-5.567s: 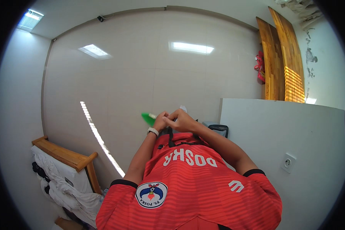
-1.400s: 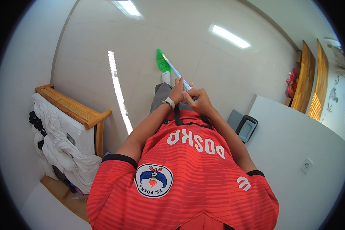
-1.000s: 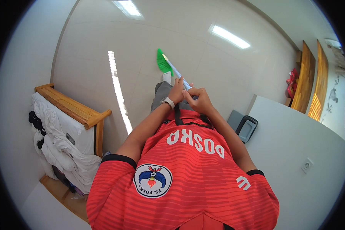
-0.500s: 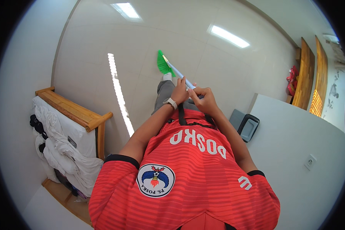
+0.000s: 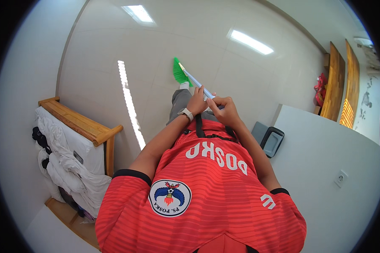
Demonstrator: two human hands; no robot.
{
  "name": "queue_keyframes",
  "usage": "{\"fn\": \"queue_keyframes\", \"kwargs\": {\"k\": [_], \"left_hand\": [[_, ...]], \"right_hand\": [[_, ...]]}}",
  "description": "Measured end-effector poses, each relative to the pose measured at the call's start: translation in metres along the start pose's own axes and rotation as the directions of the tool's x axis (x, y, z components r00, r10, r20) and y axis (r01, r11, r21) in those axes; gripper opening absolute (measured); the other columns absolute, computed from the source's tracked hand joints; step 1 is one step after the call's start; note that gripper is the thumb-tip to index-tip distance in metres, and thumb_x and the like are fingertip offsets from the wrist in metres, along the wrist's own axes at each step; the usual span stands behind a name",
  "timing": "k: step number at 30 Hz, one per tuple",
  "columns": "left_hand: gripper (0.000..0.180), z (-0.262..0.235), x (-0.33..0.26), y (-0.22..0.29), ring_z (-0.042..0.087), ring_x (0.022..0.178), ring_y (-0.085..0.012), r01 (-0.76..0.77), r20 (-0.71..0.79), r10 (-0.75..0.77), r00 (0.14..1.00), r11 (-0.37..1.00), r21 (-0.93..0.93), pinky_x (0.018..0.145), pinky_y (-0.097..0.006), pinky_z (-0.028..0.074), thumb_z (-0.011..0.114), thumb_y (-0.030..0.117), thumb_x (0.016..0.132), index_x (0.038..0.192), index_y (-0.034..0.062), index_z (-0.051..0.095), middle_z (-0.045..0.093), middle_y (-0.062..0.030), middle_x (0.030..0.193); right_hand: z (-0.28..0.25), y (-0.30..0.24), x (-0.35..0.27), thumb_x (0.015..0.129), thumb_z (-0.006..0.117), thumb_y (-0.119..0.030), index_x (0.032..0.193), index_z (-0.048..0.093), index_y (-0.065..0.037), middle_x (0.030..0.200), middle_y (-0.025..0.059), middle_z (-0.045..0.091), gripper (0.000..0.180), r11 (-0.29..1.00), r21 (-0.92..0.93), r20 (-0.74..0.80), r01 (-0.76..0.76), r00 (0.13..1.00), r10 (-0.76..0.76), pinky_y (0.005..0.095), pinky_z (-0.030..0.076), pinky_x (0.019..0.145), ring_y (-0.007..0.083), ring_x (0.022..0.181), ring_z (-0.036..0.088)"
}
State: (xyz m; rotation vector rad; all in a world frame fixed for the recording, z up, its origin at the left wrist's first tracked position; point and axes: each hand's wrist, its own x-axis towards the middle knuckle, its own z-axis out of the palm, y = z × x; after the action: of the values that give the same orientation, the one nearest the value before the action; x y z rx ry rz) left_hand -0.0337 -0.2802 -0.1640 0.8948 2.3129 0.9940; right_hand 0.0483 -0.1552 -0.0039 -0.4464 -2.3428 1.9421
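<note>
Both hands clamped on broom handle.
Left hand [image 5: 197,100] grips ahead of right hand [image 5: 224,110]; green broom head [image 5: 180,72] rests on the tiled floor [image 5: 156,50].

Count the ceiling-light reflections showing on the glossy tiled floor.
3. A long narrow streak left of the left hand; a rectangular patch near the top; another patch upper right, beyond the green broom. The body may hide more.

Floor [image 5: 156,63]: glossy pale tile, mirroring the ceiling lights. Broom [image 5: 180,72]: green bristles of plastic look, handle smooth and light-coloured. Bed frame [image 5: 82,125]: varnished wood, satin sheen. Bedding [image 5: 67,166]: white cloth, crumpled, matt. Shirt [image 5: 207,198]: red ribbed knit, slight sheen. Wall panels [image 5: 344,90]: polished wood.
</note>
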Motion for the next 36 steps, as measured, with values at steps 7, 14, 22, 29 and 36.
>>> {"fn": "queue_keyframes", "kwargs": {"k": [7, 14, 22, 29, 36], "left_hand": [[0.086, -0.004, 0.003, 0.011, 0.058, 0.105, -0.0423, 0.089, 0.062, -0.086, 0.994, 0.995, -0.035, 0.083, -0.047, 0.051, 0.067, 0.045, 0.083, 0.138, -0.0108, 0.031, 0.044, -0.0266, 0.126], [0.088, 0.005, -0.006, 0.006, 0.058, 0.102, -0.0451, 0.054, 0.038, -0.052, 0.998, 0.998, -0.039, 0.083, -0.049, 0.051, 0.064, 0.048, 0.085, 0.139, -0.0068, 0.022, 0.044, -0.0312, 0.122], [0.070, 0.023, 0.011, 0.012, 0.057, 0.097, -0.0423, -0.046, -0.066, 0.026, 0.998, 0.941, -0.334, 0.089, -0.042, 0.048, 0.057, 0.039, 0.095, 0.142, 0.0002, 0.022, 0.047, -0.0297, 0.122], [0.042, -0.020, 0.022, 0.073, 0.060, 0.096, -0.0143, -0.165, 0.059, 0.205, 0.977, 0.903, -0.396, 0.078, -0.025, 0.050, 0.056, 0.015, 0.097, 0.135, 0.0059, 0.042, 0.053, -0.0085, 0.102], [0.038, -0.002, 0.008, 0.059, 0.063, 0.092, -0.0156, -0.078, 0.034, 0.150, 0.988, 0.676, -0.733, 0.070, -0.022, 0.049, 0.059, 0.025, 0.095, 0.126, 0.0045, 0.051, 0.059, -0.0088, 0.102]], "right_hand": [[-0.006, 0.006, -0.002, 0.093, 0.060, -0.016, 0.068, 0.058, 0.007, 0.052, 0.0038, 0.046, 0.033, 0.999, 0.002, 0.005, -0.032, 0.999, 0.032, 0.0277, 0.032, 0.048, 0.0072, 0.050, 0.038], [-0.005, -0.005, -0.006, 0.091, 0.062, -0.013, 0.070, 0.060, 0.005, 0.053, 0.0085, 0.049, 0.028, 1.000, -0.014, 0.077, -0.013, 0.997, 0.014, 0.0284, 0.032, 0.047, 0.0097, 0.049, 0.038], [0.014, -0.037, 0.003, 0.087, 0.064, -0.014, 0.054, 0.053, 0.003, 0.052, 0.0173, 0.054, 0.038, 0.967, -0.226, 0.198, 0.114, 0.978, -0.069, 0.0413, 0.038, 0.049, 0.0344, 0.047, 0.048], [0.016, -0.047, 0.008, 0.086, 0.063, -0.015, 0.054, 0.057, 0.001, 0.052, 0.0173, 0.055, 0.036, 0.891, -0.298, 0.212, 0.343, 0.934, -0.289, 0.0431, 0.042, 0.054, 0.0344, 0.049, 0.053], [0.022, -0.133, -0.008, 0.087, 0.062, -0.016, 0.056, 0.058, 0.000, 0.052, 0.0150, 0.056, 0.035, 0.954, -0.185, 0.238, 0.235, 0.953, -0.188, 0.0411, 0.042, 0.052, 0.0324, 0.047, 0.052]]}}
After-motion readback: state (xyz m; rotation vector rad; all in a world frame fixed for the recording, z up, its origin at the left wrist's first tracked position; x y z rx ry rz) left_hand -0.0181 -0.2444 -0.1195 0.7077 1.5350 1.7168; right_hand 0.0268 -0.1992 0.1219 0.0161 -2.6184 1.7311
